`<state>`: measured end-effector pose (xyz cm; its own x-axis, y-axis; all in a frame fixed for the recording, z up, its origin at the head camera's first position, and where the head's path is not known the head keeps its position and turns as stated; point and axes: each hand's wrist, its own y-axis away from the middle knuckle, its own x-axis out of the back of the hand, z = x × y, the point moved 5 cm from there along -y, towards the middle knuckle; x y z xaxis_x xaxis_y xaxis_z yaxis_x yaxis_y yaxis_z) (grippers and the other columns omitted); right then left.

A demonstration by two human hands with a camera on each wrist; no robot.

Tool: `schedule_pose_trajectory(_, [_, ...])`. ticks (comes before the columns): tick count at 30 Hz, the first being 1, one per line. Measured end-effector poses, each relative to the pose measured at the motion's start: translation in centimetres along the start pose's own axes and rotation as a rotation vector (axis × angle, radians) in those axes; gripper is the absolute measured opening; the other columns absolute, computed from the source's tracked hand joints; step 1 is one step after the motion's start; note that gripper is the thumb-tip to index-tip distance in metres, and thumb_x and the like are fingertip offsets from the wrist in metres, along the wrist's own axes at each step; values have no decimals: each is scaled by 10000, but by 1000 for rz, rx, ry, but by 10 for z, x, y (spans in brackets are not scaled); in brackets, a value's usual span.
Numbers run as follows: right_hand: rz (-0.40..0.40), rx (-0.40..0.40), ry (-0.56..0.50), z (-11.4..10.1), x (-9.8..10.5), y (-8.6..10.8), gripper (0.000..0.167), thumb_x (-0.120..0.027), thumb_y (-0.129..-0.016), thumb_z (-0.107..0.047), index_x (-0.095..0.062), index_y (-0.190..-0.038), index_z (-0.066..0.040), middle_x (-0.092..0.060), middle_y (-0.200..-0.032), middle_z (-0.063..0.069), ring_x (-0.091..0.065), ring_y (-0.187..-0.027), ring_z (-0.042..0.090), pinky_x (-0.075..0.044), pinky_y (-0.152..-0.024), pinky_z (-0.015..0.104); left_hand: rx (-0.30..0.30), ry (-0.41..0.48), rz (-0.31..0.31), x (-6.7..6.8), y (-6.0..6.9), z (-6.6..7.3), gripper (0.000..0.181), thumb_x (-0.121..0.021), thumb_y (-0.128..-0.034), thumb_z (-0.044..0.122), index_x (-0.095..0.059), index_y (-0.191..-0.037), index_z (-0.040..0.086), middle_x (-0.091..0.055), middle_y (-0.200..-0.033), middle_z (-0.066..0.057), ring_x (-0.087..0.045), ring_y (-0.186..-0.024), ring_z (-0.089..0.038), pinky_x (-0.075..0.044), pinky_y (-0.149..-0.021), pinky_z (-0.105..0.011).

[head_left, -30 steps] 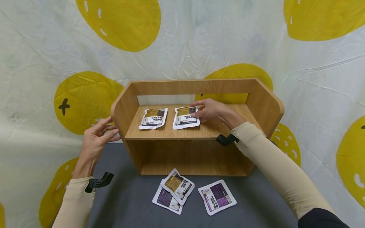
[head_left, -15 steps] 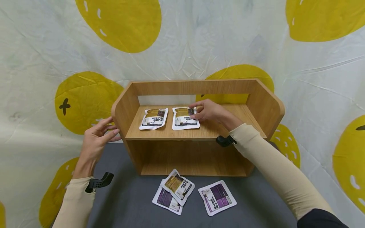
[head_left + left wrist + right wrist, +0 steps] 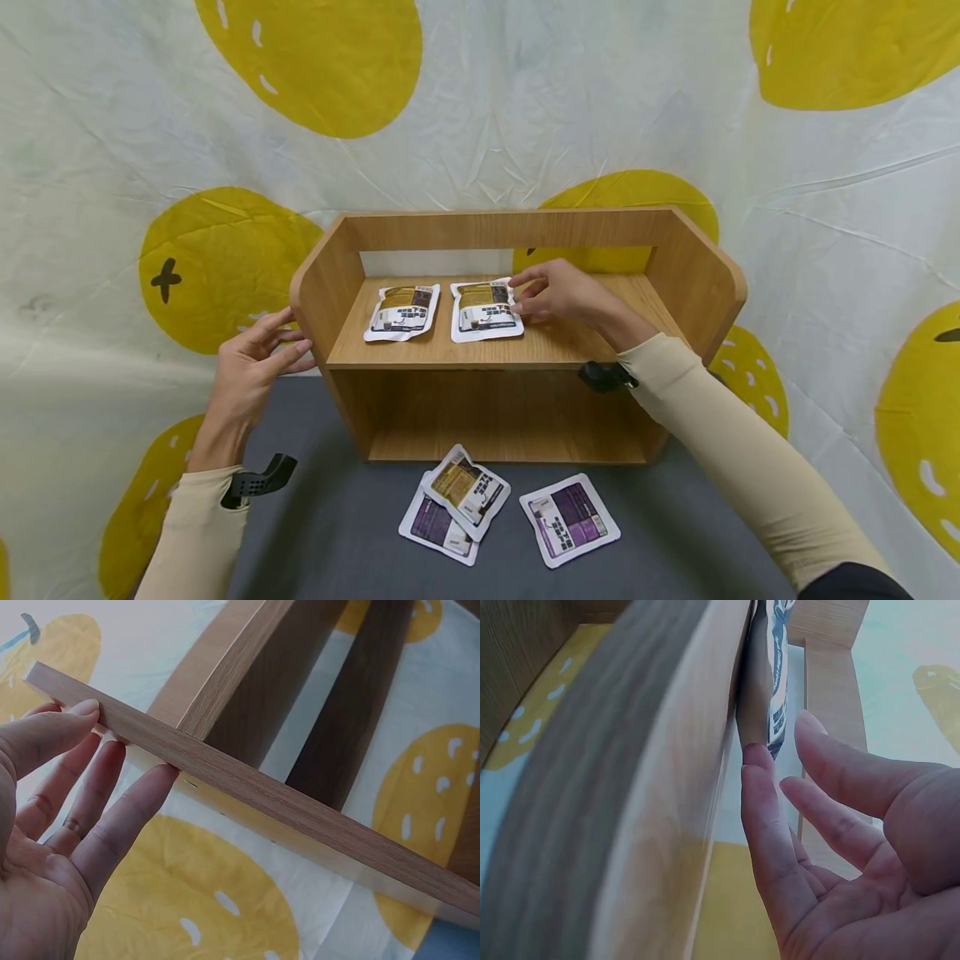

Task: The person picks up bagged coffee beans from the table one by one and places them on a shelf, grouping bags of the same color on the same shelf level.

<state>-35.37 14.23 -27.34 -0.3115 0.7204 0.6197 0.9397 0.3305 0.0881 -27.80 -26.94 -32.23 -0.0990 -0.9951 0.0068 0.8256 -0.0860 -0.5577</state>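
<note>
Two white pouches with gold-brown labels lie flat on the upper deck of a wooden shelf (image 3: 345, 242), a left pouch (image 3: 403, 313) and a right pouch (image 3: 483, 310). My right hand (image 3: 562, 296) is at the right pouch's right edge. In the right wrist view a fingertip touches the pouch (image 3: 778, 682), while the thumb (image 3: 840, 761) stands apart from it. On the other side, my left hand (image 3: 258, 367) rests its fingertips on the shelf's left side panel (image 3: 315, 292). The left wrist view has its fairly straight fingers (image 3: 124, 825) against the panel's outer face, the thumb near its edge.
On the grey table (image 3: 337, 533) in front, a gold-brown pouch (image 3: 468, 493) overlaps a purple one (image 3: 435, 525). Another purple pouch (image 3: 570, 521) lies to their right. Behind the shelf hangs a pale sheet (image 3: 480, 108) with yellow shapes.
My right hand has shifted slightly right, and its thumb has come off the right pouch's face. That pouch now sits a little further left and straighter. The left hand stays put.
</note>
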Motion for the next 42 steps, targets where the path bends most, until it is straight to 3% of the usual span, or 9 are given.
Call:
schedule_pose_trajectory(10, [-57,10,-60,4,-7,1,495,-735,-929,-47,-590,-1401,-19,-683,-1139,221,-669,-848,181,-635,-784,285,9,-25,-4,0,1,0,541,-620,-929,-150,-520,-1450,-45,-571,-1308,-65,-673,-1032,-126,-634,-730,-362])
schedule_pose_trajectory(18, [-24,27,4,6,0,14,484,-735,-936,-78,-605,-1401,-43,-689,-1124,200,-629,-892,196,-581,-742,217,9,-27,-1,0,1,0,537,-623,-929,-145,-523,-1447,-45,-577,-1298,-63,-671,-1027,-129,-633,-732,-361])
schedule_pose_trajectory(25, [-8,57,67,8,5,30,484,-761,-928,-147,-624,-1386,-69,-696,-1100,157,-629,-980,250,-588,-854,300,6,-34,1,1,0,0,534,-628,-929,-141,-528,-1444,-44,-581,-1294,-63,-670,-1021,-127,-632,-730,-364])
schedule_pose_trajectory(29, [-31,55,12,11,2,38,474,-755,-934,-156,-619,-1378,-62,-694,-1072,152,-665,-954,261,-620,-911,366,7,-33,0,1,0,0,537,-627,-928,-142,-526,-1447,-41,-580,-1296,-65,-670,-1018,-127,-631,-728,-363])
schedule_pose_trajectory(35, [-61,76,-42,15,-2,48,499,-761,-932,-214,-611,-1386,-73,-684,-1090,141,-677,-952,256,-628,-903,373,14,-38,6,2,1,-1,538,-632,-929,-135,-528,-1448,-35,-575,-1304,-66,-673,-1021,-126,-633,-728,-360])
schedule_pose_trajectory(39, [-87,109,-85,15,-8,55,485,-760,-929,-160,-615,-1378,-49,-700,-1098,152,-688,-928,256,-638,-863,356,16,-36,10,1,1,-1,539,-634,-929,-133,-530,-1448,-33,-574,-1308,-66,-672,-1019,-127,-634,-729,-360])
schedule_pose_trajectory(42, [-95,156,-61,13,-12,61,459,-754,-934,-159,-633,-1362,-47,-730,-1092,120,-673,-928,235,-618,-834,296,13,-34,9,1,1,-1,536,-632,-928,-136,-530,-1445,-38,-571,-1309,-67,-671,-1019,-127,-634,-730,-359])
